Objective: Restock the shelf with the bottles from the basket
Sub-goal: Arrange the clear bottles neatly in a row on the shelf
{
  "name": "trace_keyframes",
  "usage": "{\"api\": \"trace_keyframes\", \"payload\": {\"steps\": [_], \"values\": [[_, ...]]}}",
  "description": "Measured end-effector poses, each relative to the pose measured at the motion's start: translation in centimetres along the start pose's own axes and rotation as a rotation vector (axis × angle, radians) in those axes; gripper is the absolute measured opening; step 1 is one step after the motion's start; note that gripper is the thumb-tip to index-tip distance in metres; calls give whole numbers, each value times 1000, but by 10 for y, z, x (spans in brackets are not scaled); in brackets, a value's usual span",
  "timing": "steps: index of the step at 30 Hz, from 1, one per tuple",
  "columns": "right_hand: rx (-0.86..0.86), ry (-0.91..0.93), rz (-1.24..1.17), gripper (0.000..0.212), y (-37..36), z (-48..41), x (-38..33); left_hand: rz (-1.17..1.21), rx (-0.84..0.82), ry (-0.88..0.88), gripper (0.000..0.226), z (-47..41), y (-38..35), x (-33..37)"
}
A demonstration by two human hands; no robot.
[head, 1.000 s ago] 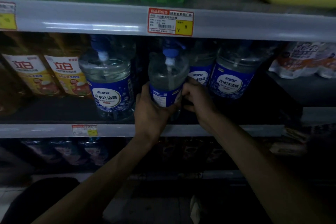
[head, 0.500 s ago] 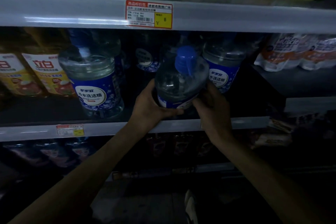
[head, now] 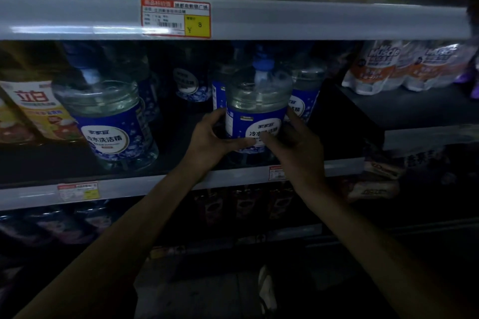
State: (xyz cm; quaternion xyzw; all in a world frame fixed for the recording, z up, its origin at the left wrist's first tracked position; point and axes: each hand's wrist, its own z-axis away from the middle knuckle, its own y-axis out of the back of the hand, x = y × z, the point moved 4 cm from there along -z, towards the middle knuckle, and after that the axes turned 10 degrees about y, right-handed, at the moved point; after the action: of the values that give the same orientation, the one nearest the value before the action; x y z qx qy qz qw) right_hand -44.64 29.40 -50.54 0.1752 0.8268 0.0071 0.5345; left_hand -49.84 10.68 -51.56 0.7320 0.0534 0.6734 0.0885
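A clear bottle (head: 256,101) with a blue label and blue pump cap stands upright near the front of the middle shelf (head: 160,184). My left hand (head: 210,140) grips its left side, thumb across the label. From the right, my right hand (head: 293,137) holds the bottle with its thumb on the label front. More bottles of the same kind stand behind it and to its right. A larger matching bottle (head: 108,122) stands at the left. No basket is in view.
Yellow-labelled bottles (head: 31,109) fill the shelf's far left. White refill pouches (head: 404,67) lie on a higher ledge at the right. The shelf above (head: 285,18) carries a red and yellow price tag (head: 176,18), green packs and yellow tubs. Dark bottles line the lower shelf.
The bottle was tilted toward me half a second ago and now stands upright, label facing out. Both hands stayed on it, and my right thumb came round to the label front.
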Motion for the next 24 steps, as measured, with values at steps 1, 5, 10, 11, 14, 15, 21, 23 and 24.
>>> {"api": "trace_keyframes", "payload": {"steps": [1, 5, 10, 11, 14, 15, 21, 23, 24], "values": [[11, 2, -6, 70, 0, 1, 1, -1, 5, 1, 86, 1, 0, 0], [46, 14, 28, 69, -3, 5, 2, 1, 27, -8, 77, 6, -1, 1], [134, 26, 82, 53, -10, 23, -15, -2, 29, -6, 68, 21, 4, -4], [123, 43, 86, 48, -13, 27, -22, -7, 31, -1, 63, 24, 9, -6], [3, 123, 62, 36, -33, 35, -44, 2, 84, 15, 50, 32, 29, -9], [-44, 141, 48, 32, -42, 36, -51, 0, 120, 7, 48, 35, 38, -10], [-125, 100, -38, 28, -105, 24, -55, -59, 247, -23, 42, 57, 76, -10], [-72, 88, -70, 26, -126, 14, -47, -31, 266, -38, 39, 66, 83, -6], [-51, 67, -97, 25, -136, 10, -42, -15, 269, -50, 38, 71, 85, -3]]}}
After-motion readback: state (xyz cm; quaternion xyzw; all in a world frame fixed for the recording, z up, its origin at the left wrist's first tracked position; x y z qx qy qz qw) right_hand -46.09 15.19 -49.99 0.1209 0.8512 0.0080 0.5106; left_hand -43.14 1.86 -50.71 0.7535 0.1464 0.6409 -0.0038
